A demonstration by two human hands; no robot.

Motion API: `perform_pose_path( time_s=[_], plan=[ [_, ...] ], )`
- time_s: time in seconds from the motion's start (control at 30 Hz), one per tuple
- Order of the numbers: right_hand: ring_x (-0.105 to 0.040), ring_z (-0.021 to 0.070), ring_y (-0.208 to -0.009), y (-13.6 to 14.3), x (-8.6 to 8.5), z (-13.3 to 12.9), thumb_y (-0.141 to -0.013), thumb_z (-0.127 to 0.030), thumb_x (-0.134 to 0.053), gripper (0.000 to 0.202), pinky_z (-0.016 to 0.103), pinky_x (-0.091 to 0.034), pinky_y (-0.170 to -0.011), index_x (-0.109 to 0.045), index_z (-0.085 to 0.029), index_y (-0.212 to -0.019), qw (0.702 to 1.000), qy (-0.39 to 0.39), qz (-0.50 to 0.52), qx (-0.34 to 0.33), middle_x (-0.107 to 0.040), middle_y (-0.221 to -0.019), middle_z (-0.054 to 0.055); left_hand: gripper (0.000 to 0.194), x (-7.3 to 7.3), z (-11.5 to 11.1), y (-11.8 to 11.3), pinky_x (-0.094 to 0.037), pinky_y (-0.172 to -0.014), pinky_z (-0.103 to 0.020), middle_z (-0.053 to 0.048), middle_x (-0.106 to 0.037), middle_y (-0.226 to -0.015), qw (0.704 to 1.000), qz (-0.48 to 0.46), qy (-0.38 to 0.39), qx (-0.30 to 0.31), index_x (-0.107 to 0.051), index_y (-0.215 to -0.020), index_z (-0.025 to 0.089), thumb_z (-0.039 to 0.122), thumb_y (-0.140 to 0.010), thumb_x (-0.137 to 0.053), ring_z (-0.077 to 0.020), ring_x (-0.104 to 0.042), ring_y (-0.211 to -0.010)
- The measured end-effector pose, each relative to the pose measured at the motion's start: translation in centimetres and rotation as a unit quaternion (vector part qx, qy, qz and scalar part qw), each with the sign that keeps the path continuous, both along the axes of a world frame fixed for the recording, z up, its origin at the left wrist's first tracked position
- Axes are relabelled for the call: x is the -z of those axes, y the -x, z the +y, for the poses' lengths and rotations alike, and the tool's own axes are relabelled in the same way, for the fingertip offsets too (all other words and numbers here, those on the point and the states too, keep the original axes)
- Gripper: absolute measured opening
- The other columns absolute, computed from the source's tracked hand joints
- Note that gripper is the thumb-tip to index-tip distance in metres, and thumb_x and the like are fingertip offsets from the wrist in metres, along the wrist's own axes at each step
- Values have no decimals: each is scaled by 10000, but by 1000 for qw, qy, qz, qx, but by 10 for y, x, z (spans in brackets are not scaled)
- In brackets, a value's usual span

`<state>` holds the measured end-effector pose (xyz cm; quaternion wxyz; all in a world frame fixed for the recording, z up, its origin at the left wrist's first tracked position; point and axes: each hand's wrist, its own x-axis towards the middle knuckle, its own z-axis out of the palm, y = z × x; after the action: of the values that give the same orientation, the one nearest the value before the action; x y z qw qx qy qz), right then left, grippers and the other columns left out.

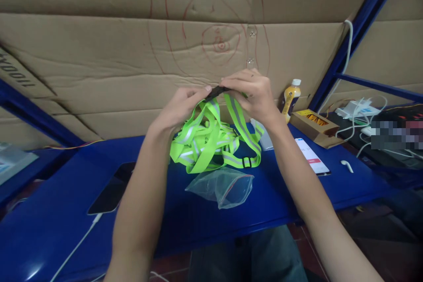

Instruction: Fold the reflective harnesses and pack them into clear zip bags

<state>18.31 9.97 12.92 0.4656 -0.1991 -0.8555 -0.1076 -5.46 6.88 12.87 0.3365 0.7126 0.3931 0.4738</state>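
A tangle of neon-green reflective straps (207, 146) with silver stripes lies on the blue table, partly lifted. Both hands grip a black piece (216, 92) joined to these straps, raised above the pile. My left hand (183, 103) pinches its left end between thumb and fingers. At the right end, my right hand (253, 92) is closed on it, and a strap loop hangs below. On that loop sits a black slider buckle (247, 162). Just in front of the pile, a clear plastic bag (224, 187) with a red line at its mouth lies flat. The fingertips are partly hidden.
A dark phone (110, 189) with a white cable lies at left. On the right are a lit phone (312, 156), a white earbud (346, 166), a cardboard box (317, 128) and a yellow bottle (291, 97). A cardboard wall (125, 48) stands behind the blue table (66, 211).
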Motion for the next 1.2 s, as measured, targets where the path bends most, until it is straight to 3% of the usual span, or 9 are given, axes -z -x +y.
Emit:
perform_pose_path(
  time_s=[0.1, 0.23, 0.33, 0.47, 0.57, 0.67, 0.87, 1.0, 1.2],
  plan=[
    [-654, 313, -1315, 1, 1, 0, -1008, -548, -675, 464, 509, -495, -1125, -730, -262, -1369, 996, 59, -31, -58, -706, -1439, 91, 442, 2, 3, 9, -535, -556, -302, -62, -733, -820, 999, -47, -10, 3, -771, -970, 182, 558, -777, -899, -175, -643, -603],
    [-636, 290, -1311, -2, 4, 6, -993, -642, -653, 607, 434, -543, -1067, -639, -241, -1448, 984, 150, -2, -92, -667, -1469, 126, 368, 3, 6, 13, -605, -882, -358, -80, -799, -1055, 985, 23, -166, -32, -789, -1002, 205, 480, -790, -910, -249, -738, -964],
    [-675, 230, -972, -9, 1, 8, -1029, -629, -599, 472, 349, -549, -848, -724, -189, -1147, 974, 204, -53, -77, -761, -1094, 81, 307, 3, 7, 8, -577, -975, -370, -61, -814, -1050, 967, 85, -238, -30, -808, -1007, 216, 475, -851, -862, -249, -739, -1009],
    [-537, 159, -698, -17, -5, 2, -1044, -534, -617, 425, 304, -445, -713, -684, -172, -831, 975, 188, -115, -26, -621, -692, -5, 383, 3, 5, 0, -574, -784, -316, -38, -783, -874, 972, 110, -204, -27, -798, -916, 190, 573, -914, -775, -223, -722, -840],
    [-660, 215, -864, -13, -5, -3, -1039, -313, -595, 209, 348, -499, -844, -752, -189, -979, 990, 120, -69, 1, -746, -889, 45, 518, 4, 3, -2, -509, -574, -290, -32, -699, -677, 990, 100, -96, -6, -757, -776, 183, 666, -950, -690, -180, -640, -601],
    [-706, 272, -1151, -5, -4, -5, -1011, -163, -497, 330, 418, -522, -1031, -778, -216, -1178, 996, 71, -50, -7, -790, -1187, 79, 524, 5, 4, 0, -508, -518, -299, -53, -704, -680, 999, -25, -23, 14, -741, -758, 188, 688, -913, -721, -176, -626, -544],
    [-610, 315, -1396, -3, -6, -5, -1004, -483, -672, 492, 515, -457, -1196, -678, -271, -1448, 987, 99, -98, -77, -669, -1510, 84, 477, 4, 6, 7, -605, -688, -336, -82, -794, -960, 997, -52, -60, -9, -787, -978, 193, 518, -685, -976, -224, -729, -782],
    [-661, 296, -1268, -13, -4, 3, -1037, -541, -613, 495, 465, -496, -1116, -661, -210, -1402, 984, 144, -75, -76, -718, -1395, 124, 474, 4, 6, 0, -596, -876, -367, -73, -795, -1073, 984, 7, -175, -35, -779, -1022, 211, 557, -737, -934, -258, -734, -985],
    [-668, 235, -936, -13, 0, 8, -1024, -418, -624, 244, 362, -531, -917, -689, -190, -1081, 984, 159, -80, -33, -765, -1046, 72, 484, 12, 9, -18, -550, -908, -338, -62, -746, -1167, 967, 47, -242, -67, -708, -1166, 244, 650, -909, -759, -229, -684, -1024]
  ],
)
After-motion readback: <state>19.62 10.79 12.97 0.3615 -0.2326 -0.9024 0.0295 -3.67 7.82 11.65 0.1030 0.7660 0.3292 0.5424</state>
